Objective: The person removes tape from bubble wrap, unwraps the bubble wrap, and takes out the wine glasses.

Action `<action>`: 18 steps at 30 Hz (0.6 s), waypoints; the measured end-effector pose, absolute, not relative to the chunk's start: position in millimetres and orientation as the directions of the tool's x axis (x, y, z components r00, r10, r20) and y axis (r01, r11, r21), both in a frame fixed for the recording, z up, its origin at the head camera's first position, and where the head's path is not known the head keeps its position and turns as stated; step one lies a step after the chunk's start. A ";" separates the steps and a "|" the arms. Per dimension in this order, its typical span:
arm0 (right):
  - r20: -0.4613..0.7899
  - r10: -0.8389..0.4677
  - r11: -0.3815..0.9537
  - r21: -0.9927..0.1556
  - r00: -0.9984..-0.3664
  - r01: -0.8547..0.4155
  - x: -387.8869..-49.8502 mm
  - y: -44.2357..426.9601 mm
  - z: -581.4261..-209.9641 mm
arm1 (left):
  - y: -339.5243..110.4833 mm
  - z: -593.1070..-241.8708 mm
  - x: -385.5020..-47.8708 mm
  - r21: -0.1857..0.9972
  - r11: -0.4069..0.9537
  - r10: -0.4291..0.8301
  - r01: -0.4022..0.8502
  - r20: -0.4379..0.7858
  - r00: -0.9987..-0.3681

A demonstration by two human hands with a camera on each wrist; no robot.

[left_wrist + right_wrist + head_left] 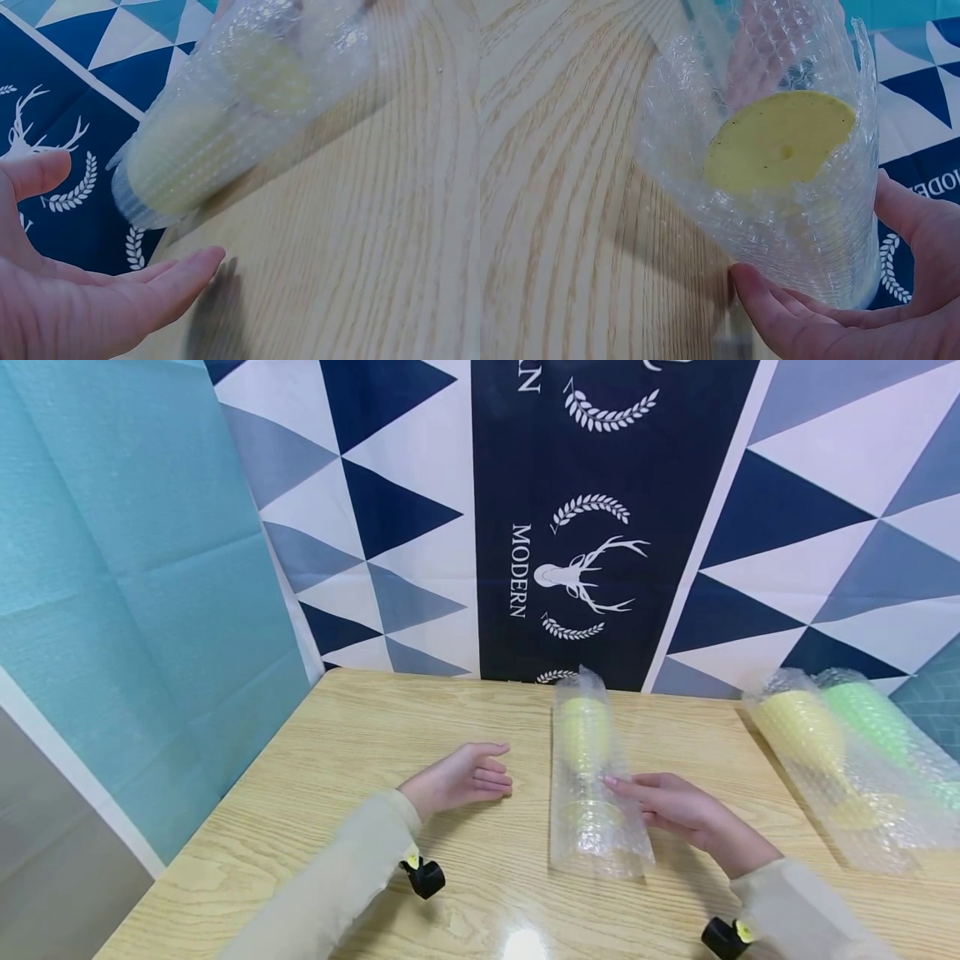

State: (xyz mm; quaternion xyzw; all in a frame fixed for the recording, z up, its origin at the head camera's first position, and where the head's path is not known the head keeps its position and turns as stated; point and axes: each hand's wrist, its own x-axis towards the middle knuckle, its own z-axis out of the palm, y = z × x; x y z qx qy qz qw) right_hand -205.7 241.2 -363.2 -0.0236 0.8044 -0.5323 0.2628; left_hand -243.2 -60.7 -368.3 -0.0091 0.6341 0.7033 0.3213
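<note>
A yellow goblet (pixel 587 735) lies on the table in a clear bubble wrap sleeve (pixel 573 856), cup end toward the wall. My right hand (pixel 681 810) grips the sleeve from the right near the stem, thumb on top and fingers at the side. In the right wrist view, the round yellow foot (pixel 780 142) shows through the sleeve's loose end. Left of the goblet, my left hand (pixel 467 778) hovers apart from it, fingers relaxed and holding nothing. The left wrist view shows a gap between that hand's fingertips (pixel 210 259) and the sleeve.
Another bubble-wrapped yellow goblet (pixel 802 727) and a green one (pixel 866 718) lie side by side at the table's right. A patterned cloth (pixel 420 535) hangs behind the wooden table (pixel 420 710), and a teal cloth (pixel 135 568) hangs at the left.
</note>
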 end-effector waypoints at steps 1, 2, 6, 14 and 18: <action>-0.398 -0.318 0.433 -0.869 -0.860 0.241 -205.5 240.9 -363.1 | -59.5 -369.3 -242.7 0.885 0.012 0.443 -0.466 -0.422 -0.791; -0.400 -0.312 0.436 -0.866 -0.862 0.244 -205.4 240.4 -363.4 | -58.3 -370.1 -242.2 0.882 0.010 0.444 -0.471 -0.426 -0.789; -0.406 -0.298 0.443 -0.861 -0.864 0.252 -205.7 236.9 -363.5 | -55.5 -374.1 -241.0 0.876 0.000 0.451 -0.483 -0.431 -0.782; -0.399 -0.296 0.443 -0.862 -0.868 0.246 -206.7 229.1 -365.1 | -49.0 -375.2 -238.2 0.864 -0.012 0.474 -0.503 -0.438 -0.764; -0.398 -0.294 0.439 -0.864 -0.869 0.247 -206.6 224.1 -365.8 | -45.2 -374.8 -236.8 0.864 -0.012 0.470 -0.503 -0.439 -0.766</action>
